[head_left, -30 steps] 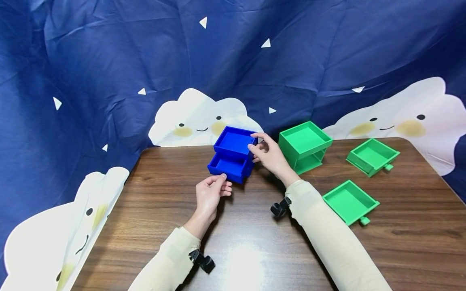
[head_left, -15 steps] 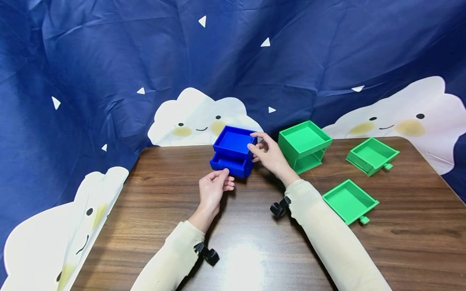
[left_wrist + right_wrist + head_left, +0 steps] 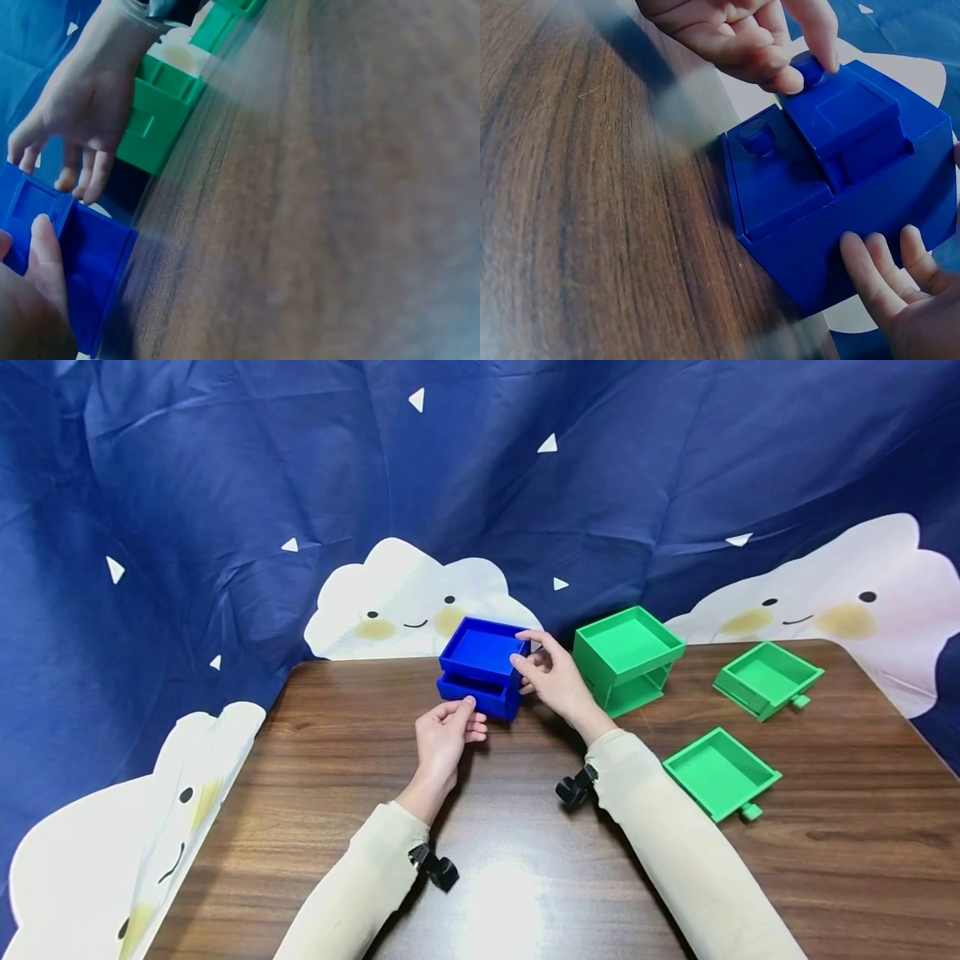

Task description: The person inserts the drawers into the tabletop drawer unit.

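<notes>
A small blue two-drawer cabinet point(image 3: 486, 647) with a tray-like top stands near the table's back edge. Its upper drawer point(image 3: 847, 112) juts partly out, while the lower drawer point(image 3: 780, 184) sits flush with the frame. My left hand point(image 3: 441, 742) pinches the upper drawer's round knob point(image 3: 808, 69) between thumb and fingers. At the cabinet's right side, my right hand point(image 3: 558, 681) holds it, thumb and forefinger at the top rim. Other fingertips point(image 3: 855, 247) of that hand press on the side wall.
Right of the blue cabinet stands a green cabinet frame point(image 3: 630, 647) with an open front. Two loose green drawers point(image 3: 772, 672) with knobs lie farther right on the wooden table point(image 3: 337, 827). A blue cloud-patterned curtain point(image 3: 600, 485) hangs behind.
My left hand has moved forward, away from me, and the blue upper drawer has slid farther into its cabinet. My right hand has stayed in place on the cabinet.
</notes>
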Available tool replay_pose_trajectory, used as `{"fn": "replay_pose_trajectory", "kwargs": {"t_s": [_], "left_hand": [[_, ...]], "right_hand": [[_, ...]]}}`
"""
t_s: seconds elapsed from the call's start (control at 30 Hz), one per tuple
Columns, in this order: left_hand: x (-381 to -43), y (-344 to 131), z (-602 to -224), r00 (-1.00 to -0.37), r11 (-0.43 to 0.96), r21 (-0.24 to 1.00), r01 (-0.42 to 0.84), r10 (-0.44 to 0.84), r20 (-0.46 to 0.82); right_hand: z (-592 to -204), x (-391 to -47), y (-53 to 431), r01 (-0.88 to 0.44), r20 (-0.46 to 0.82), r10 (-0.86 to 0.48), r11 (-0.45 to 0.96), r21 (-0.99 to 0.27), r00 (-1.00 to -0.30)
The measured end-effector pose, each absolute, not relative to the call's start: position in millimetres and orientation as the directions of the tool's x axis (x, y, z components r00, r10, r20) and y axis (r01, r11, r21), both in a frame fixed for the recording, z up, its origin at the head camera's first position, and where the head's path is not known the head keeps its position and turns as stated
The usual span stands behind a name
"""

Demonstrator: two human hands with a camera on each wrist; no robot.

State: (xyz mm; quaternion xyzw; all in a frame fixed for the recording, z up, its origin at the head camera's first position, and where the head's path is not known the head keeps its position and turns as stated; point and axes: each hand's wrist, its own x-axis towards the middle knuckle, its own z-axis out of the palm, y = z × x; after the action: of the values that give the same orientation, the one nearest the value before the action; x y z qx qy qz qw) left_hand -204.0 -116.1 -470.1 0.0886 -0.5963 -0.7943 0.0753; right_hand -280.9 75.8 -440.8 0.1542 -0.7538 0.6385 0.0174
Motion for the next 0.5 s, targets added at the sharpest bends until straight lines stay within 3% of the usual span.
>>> {"fn": "replay_pose_trajectory", "kwargs": {"t_s": [0.5], "left_hand": [[-214.4, -112.7, -469.3, -0.978, -0.274, 0.962, -0.005, -0.199, -0.062]], "right_hand": [[-442.4, -281.8, 73.5, -0.252, 0.222, -0.198, 0.140, -0.957, -0.955]]}}
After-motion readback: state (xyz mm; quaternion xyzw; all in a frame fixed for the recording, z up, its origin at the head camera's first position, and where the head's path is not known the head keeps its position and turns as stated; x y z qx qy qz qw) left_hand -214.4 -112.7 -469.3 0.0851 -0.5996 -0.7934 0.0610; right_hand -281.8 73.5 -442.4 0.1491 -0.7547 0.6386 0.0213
